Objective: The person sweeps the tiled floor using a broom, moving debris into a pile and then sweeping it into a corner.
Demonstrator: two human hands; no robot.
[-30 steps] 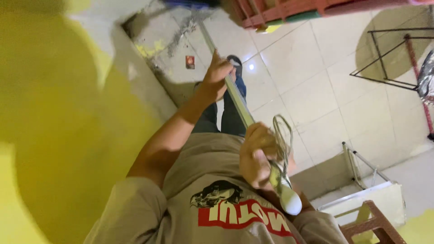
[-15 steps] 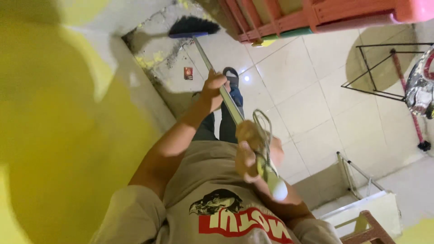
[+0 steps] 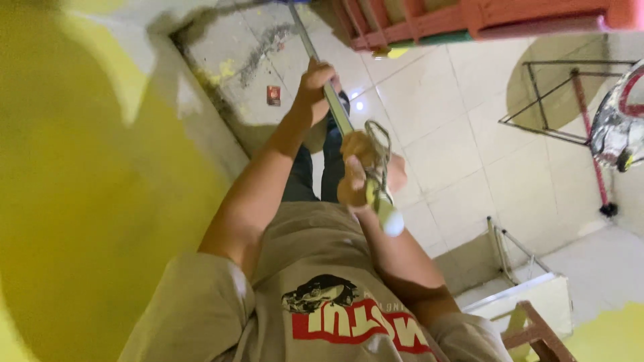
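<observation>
A yellow wall (image 3: 74,201) filled the view from seven to eleven o'clock, and pale floor tiles (image 3: 443,134) spread from twelve to four. A red wooden frame (image 3: 469,20) was seen at one o'clock, a dark wire stand (image 3: 563,100) at two. A grey shirt (image 3: 315,295) with a red and black print (image 3: 355,322) was seen at six o'clock. A long broom handle (image 3: 335,107) ran from centre toward twelve, its white end cap (image 3: 392,223) near centre. It was gripped high by the left hand (image 3: 315,87), closed around it, and low by the right hand (image 3: 359,171), also wrapped shut. A small red packet (image 3: 273,95) was seen lying on the floor at eleven o'clock, near the wall.
</observation>
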